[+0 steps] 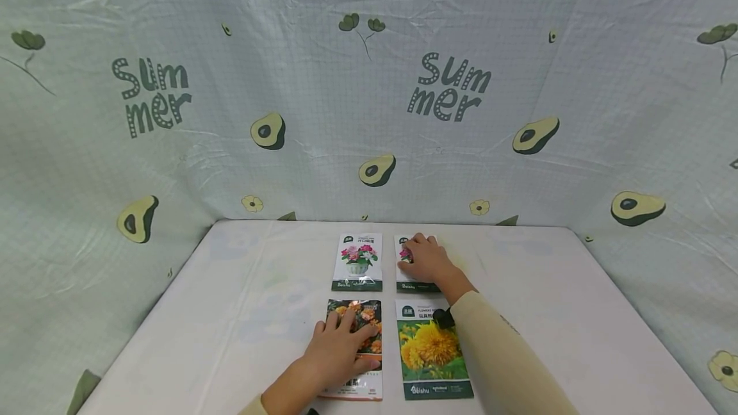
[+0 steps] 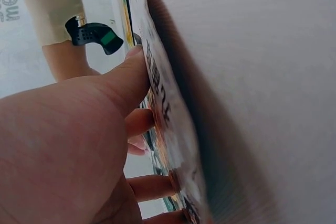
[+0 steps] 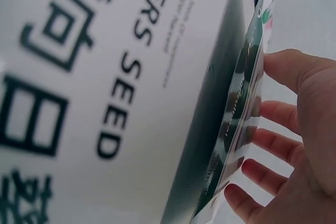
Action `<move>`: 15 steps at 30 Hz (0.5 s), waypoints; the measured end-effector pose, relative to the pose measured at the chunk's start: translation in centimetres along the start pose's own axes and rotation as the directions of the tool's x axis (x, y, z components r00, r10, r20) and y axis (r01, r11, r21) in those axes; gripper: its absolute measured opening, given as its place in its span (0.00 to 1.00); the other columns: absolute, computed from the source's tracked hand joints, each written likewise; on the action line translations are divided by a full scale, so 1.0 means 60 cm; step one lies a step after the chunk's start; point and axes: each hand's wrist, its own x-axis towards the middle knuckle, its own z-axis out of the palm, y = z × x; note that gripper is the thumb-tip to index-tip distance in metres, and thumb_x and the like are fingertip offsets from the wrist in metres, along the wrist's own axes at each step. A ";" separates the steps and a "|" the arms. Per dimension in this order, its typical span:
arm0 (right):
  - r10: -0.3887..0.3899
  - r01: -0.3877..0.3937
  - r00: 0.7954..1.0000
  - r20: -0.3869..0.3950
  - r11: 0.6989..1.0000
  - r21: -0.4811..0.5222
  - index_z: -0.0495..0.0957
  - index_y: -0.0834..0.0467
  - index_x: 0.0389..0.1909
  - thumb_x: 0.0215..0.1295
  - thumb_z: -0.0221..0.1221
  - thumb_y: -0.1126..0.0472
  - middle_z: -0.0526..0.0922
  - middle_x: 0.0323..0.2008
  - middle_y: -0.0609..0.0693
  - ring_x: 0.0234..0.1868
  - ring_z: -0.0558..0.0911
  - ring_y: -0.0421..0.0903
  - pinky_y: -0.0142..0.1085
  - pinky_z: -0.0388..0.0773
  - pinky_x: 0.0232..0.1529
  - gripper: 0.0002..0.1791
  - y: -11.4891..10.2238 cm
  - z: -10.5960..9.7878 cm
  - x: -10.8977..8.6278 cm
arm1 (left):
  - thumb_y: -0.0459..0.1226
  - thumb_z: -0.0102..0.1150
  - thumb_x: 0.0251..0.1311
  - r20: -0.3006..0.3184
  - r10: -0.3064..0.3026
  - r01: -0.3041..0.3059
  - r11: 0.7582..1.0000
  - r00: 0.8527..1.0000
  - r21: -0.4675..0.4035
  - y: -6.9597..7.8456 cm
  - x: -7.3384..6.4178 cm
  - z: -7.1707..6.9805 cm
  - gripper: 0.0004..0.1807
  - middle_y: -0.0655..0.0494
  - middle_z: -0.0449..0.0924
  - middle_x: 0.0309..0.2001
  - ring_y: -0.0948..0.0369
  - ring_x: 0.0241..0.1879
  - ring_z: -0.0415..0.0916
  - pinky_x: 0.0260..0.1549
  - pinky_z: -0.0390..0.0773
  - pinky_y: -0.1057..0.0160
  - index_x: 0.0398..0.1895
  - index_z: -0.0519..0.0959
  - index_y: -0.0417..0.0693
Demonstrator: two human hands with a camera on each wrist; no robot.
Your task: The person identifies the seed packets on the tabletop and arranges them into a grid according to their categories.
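Note:
Four fingers and the thumb of my left hand (image 1: 334,352) lie spread on a seed packet (image 1: 369,384) with orange flowers, at the near left of the group. In the left wrist view the fingertips touch the packet's face (image 2: 170,111). My right hand (image 1: 425,261) rests on the far right seed packet (image 1: 410,287), a white one with pink flowers and a dark green bottom band, and covers most of it. From the right wrist, the fingers look extended against that packet (image 3: 241,98). Nothing shows as gripped by either hand.
A similar white packet with potted pink flowers (image 1: 357,264) lies at the far left of the group. Nearest my right forearm is a yellow sunflower packet (image 1: 432,351), partly under the sleeve (image 1: 496,344). Behind the white table (image 1: 277,312) hangs an avocado-print cloth (image 1: 323,82).

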 end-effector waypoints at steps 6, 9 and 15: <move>-0.017 0.017 1.000 -0.007 1.000 0.019 0.74 0.52 0.70 0.70 0.62 0.43 0.73 0.68 0.54 0.66 0.70 0.59 0.57 0.72 0.65 0.32 0.000 -0.003 -0.004 | 0.65 0.57 0.63 -0.006 0.005 -0.005 1.000 1.000 0.006 -0.001 0.001 0.000 0.32 0.42 0.66 0.73 0.39 0.65 0.65 0.47 0.68 0.41 0.70 0.73 0.73; -0.022 0.022 1.000 -0.012 1.000 0.021 0.74 0.53 0.70 0.70 0.62 0.43 0.73 0.68 0.55 0.66 0.71 0.59 0.57 0.72 0.65 0.32 0.000 -0.003 -0.007 | 0.65 0.57 0.63 -0.004 0.004 -0.004 1.000 1.000 0.007 -0.001 0.001 0.001 0.32 0.42 0.66 0.73 0.39 0.65 0.65 0.47 0.68 0.41 0.70 0.73 0.74; -0.021 0.022 0.999 -0.026 1.000 0.023 0.74 0.54 0.70 0.70 0.63 0.43 0.73 0.68 0.56 0.66 0.72 0.58 0.55 0.71 0.67 0.32 -0.001 -0.002 -0.012 | 0.65 0.58 0.63 0.005 0.002 -0.002 1.000 1.000 0.005 0.000 0.001 0.001 0.32 0.43 0.66 0.72 0.40 0.63 0.65 0.46 0.67 0.41 0.70 0.73 0.73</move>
